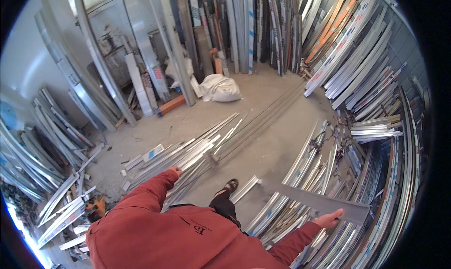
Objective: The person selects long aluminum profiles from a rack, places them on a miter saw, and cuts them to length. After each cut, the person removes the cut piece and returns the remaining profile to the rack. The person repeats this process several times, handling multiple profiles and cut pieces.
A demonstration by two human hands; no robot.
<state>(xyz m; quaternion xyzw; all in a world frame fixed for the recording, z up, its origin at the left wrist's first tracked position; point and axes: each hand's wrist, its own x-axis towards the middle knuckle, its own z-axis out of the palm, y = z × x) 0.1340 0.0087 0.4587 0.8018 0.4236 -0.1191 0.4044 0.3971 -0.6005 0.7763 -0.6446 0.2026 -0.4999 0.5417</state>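
My right hand (330,219) grips a wide, flat grey metal profile (310,199) near its right end. The strip's far end reaches left over the floor and is blurred. My left hand (175,171) is at the edge of a pile of long silvery metal profiles (188,151). Its fingers look curled, and what they may hold is hidden. Beyond that hand, long thin dark bars (263,119) stretch up and right across the floor. On the floor between my arms lies a short pale profile (245,189), close to my sandalled foot (231,185).
Bundles of long profiles (291,194) cover the floor at the right, with a rack of white profiles (361,53) behind. More strips (235,29) lean on the far wall. A white sack (220,88) sits beside an orange block (172,104). Offcuts (70,212) lie at the left.
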